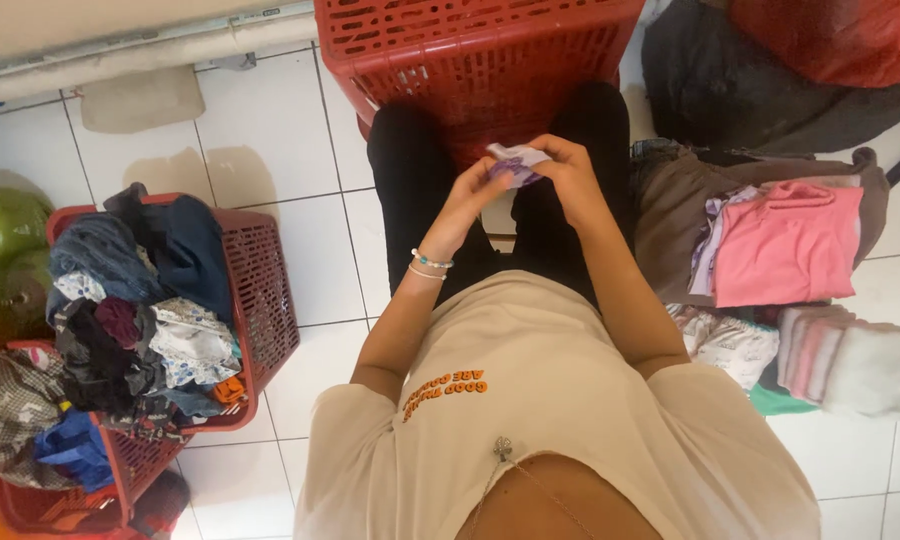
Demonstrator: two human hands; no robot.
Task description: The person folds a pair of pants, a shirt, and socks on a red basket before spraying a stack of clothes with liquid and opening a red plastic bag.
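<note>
I look straight down at my own lap, dressed in a beige shirt and black trousers. Both hands meet above my knees around a small white and purple piece of cloth [515, 160]. My left hand [475, 195], with beaded bracelets at the wrist, pinches its lower edge. My right hand [570, 172] grips it from the right, fingers curled over the fabric. Just beyond the hands stands a red plastic basket [490, 55].
A red basket [265, 290] heaped with mixed crumpled clothes stands on the white tiled floor at the left. At the right lie a folded pink garment [790, 245], folded brown clothes [670, 205], a stack of folded towels [845, 360] and a dark bag [730, 85].
</note>
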